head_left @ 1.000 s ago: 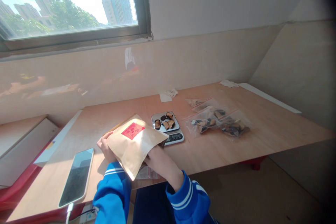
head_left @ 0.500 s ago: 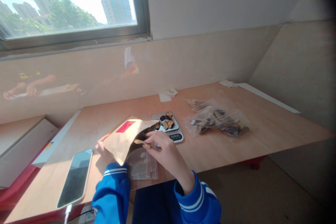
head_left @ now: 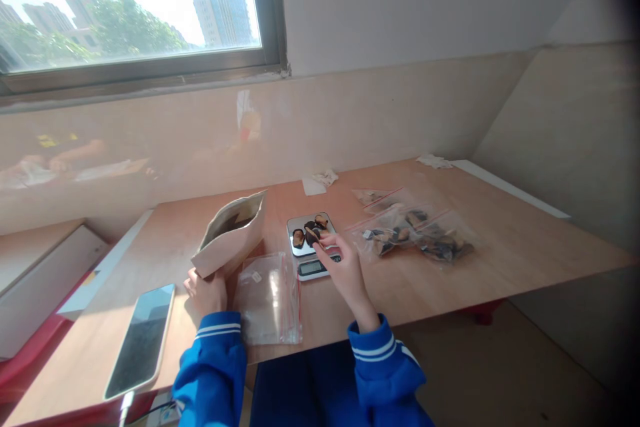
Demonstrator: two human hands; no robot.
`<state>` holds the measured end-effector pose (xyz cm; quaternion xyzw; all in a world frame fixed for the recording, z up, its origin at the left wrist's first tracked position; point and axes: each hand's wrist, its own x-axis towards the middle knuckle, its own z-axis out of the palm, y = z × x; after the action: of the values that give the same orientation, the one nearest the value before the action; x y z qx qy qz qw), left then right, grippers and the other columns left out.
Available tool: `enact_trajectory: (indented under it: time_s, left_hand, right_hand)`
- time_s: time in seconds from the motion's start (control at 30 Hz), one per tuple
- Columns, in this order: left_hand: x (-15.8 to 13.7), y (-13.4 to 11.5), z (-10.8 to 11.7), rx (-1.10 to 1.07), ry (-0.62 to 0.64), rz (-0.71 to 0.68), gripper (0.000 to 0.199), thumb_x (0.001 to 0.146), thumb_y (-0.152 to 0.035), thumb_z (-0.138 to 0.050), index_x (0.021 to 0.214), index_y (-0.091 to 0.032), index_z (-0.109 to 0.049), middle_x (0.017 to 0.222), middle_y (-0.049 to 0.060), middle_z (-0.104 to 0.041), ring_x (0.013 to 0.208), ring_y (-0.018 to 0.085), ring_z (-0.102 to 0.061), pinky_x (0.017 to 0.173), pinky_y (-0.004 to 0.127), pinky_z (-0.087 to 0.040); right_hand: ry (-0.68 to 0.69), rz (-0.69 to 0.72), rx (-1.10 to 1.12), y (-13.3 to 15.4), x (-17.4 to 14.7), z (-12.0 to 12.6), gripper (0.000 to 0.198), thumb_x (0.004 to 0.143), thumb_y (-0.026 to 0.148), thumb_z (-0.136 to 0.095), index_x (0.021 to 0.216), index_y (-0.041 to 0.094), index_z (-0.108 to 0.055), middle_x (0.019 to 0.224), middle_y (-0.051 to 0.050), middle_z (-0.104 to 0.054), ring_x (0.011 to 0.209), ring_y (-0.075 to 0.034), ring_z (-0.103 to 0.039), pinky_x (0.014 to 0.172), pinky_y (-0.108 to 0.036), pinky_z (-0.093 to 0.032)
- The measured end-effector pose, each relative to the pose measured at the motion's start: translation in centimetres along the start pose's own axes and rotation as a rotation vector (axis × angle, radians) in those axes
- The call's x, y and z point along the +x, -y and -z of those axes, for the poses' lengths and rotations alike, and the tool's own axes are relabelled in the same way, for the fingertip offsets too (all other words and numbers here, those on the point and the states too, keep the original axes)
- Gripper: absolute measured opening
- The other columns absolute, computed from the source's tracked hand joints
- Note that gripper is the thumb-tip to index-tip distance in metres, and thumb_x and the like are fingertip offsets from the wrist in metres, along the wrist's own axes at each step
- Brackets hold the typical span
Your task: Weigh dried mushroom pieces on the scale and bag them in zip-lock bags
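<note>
My left hand (head_left: 207, 290) is closed around the lower part of a brown paper bag (head_left: 245, 235), which stands tilted with its mouth open and dark contents partly visible inside. My right hand (head_left: 343, 263) is over a small digital kitchen scale (head_left: 312, 268), its thumb and fingers pinching a dark-edged dried slice (head_left: 313, 235). Several similar dried slices (head_left: 299, 238) lie on the scale's plate. Between the bag and the scale, a stack of clear zip bags (head_left: 265, 307) lies flat near the table edge.
Clear zip bags of dried slices (head_left: 400, 230) lie right of the scale. A phone (head_left: 141, 340) with a charging cable (head_left: 127, 407) rests at the left. Crumpled paper (head_left: 326, 177) sits near the wall. The table (head_left: 425, 293) ends close to my lap.
My right hand has moved from the bag's mouth to the scale, now with a dark slice in its fingers. The bag has been tipped more upright, its red label turned out of view.
</note>
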<state>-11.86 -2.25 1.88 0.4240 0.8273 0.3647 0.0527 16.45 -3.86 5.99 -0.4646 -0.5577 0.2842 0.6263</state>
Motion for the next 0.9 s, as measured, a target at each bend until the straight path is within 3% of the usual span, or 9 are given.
enact_trajectory:
  time_s: [0.2,0.37,0.53,0.63,0.9]
  left_hand:
    - [0.1,-0.2,-0.4,-0.042,-0.050,0.129,0.053,0.078,-0.046,-0.048,0.117,-0.011,-0.046,0.129,0.022,-0.038,0.128,0.038,-0.038,0.107,0.048,-0.029]
    - [0.0,-0.4,-0.2,-0.057,-0.059,0.154,0.047,0.078,-0.048,-0.046,0.112,-0.015,-0.052,0.127,0.018,-0.043,0.126,0.038,-0.041,0.105,0.049,-0.032]
    - [0.0,-0.6,-0.1,-0.028,-0.051,0.168,0.048,0.079,-0.044,-0.046,0.113,-0.012,-0.052,0.127,0.022,-0.046,0.128,0.038,-0.041,0.105,0.049,-0.033]
    - [0.0,-0.7,0.0,-0.008,-0.048,0.171,0.049,0.079,-0.043,-0.046,0.115,-0.011,-0.052,0.128,0.023,-0.048,0.129,0.037,-0.041,0.106,0.048,-0.033]
    - [-0.1,-0.9,0.1,0.009,-0.043,0.171,0.047,0.080,-0.044,-0.046,0.113,-0.011,-0.053,0.130,0.023,-0.048,0.127,0.036,-0.044,0.104,0.047,-0.036]
  right_hand:
    - [0.033,0.069,-0.309,-2.7,-0.5,-1.4,0.008,0.085,0.025,-0.057,0.080,0.019,-0.060,0.087,-0.006,-0.067,0.087,-0.022,-0.057,0.080,-0.035,-0.046]
    - [0.068,0.092,-0.507,-3.6,-0.4,-2.8,0.009,0.086,0.021,-0.056,0.082,0.018,-0.063,0.084,-0.006,-0.067,0.086,-0.023,-0.053,0.079,-0.037,-0.045]
    - [-0.029,0.156,-0.667,-4.5,0.2,-3.8,0.015,0.088,0.023,-0.054,0.081,0.018,-0.066,0.103,-0.011,-0.064,0.090,-0.024,-0.051,0.083,-0.039,-0.042]
    - [-0.075,0.161,-0.658,-4.6,0.2,-3.9,0.014,0.088,0.025,-0.056,0.084,0.019,-0.069,0.111,-0.012,-0.060,0.095,-0.025,-0.050,0.084,-0.039,-0.042]
    - [-0.138,0.131,-0.408,-4.2,0.2,-1.6,0.028,0.094,0.030,-0.045,0.105,0.018,-0.068,0.101,-0.010,-0.062,0.097,-0.022,-0.055,0.092,-0.041,-0.041]
